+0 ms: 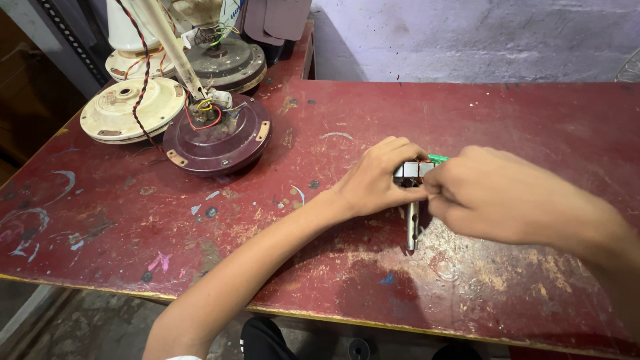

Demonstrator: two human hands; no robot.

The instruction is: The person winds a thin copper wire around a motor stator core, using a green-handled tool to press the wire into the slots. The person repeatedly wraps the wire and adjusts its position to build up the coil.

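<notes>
My left hand (375,177) grips a small motor core (412,171), a metal block with copper windings and a steel shaft (412,227) pointing down toward me. It rests on the worn red table (320,220). My right hand (497,195) closes on the right side of the same core, fingers pinched at it. A green-handled tool tip (439,159) pokes out just behind my right hand; which hand holds it is hidden.
A maroon ceiling-fan motor housing (219,137) with loose red and yellow wires sits at the back left. Beside it lie a cream housing (131,109) and a grey one (228,63). A twisted red-black cable (141,87) hangs over them. A pale wall (467,40) stands behind.
</notes>
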